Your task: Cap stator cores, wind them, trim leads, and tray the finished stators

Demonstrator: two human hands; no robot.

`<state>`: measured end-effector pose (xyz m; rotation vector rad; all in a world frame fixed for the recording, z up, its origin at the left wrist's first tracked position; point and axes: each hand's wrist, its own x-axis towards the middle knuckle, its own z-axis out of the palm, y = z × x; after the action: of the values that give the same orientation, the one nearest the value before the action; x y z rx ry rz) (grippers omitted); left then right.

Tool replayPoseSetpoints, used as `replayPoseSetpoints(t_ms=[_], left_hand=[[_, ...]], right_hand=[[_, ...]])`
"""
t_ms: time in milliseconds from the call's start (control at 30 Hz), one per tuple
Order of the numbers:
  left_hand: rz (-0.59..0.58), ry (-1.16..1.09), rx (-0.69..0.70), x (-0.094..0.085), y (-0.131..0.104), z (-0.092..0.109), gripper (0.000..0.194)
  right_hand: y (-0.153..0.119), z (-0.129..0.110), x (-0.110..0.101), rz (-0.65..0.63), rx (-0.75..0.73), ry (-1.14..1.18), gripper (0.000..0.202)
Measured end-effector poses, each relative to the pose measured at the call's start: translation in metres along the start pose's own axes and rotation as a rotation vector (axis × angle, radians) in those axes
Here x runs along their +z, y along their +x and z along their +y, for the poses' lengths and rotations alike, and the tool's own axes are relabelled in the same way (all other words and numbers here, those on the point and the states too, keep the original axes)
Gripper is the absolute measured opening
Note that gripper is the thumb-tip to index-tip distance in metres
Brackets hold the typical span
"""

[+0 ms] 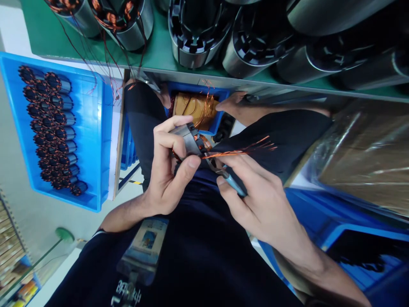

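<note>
My left hand is wrapped round a small metal stator, thumb below and fingers over its top. Copper windings show at the stator's right end, and loose copper wires fan out from it to the right and upward. In my right hand is a pair of pliers with blue handles; their jaws lie at the wire end of the stator, partly hidden by wire and fingers.
A blue tray at the left holds rows of small wound stators. Larger metal cylinders stand on the green bench ahead. Below it sits a blue bin. Blue crates and a plastic-wrapped carton are at the right.
</note>
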<state>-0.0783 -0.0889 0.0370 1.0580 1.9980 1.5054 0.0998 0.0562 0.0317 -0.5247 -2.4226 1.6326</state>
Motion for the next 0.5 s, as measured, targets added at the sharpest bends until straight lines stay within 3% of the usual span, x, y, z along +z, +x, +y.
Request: replayPoseSetpoints(t_ms=[167,300,500], left_hand=[[0.019,-0.005,0.057,0.002,-0.003,-0.005,0.021],[0.021,0.006,-0.015,0.004,-0.004,-0.005,0.022],[0.024,0.059,0.067,0.005,-0.008,-0.019,0.022]], right_hand=[[0.003,-0.002,-0.001,-0.001,-0.013,0.027,0.030],[0.004,-0.002,0.002,0.007,0.009,0.037,0.026],[0.007,0.013,0.019,0.090,0.020,0.031,0.010]])
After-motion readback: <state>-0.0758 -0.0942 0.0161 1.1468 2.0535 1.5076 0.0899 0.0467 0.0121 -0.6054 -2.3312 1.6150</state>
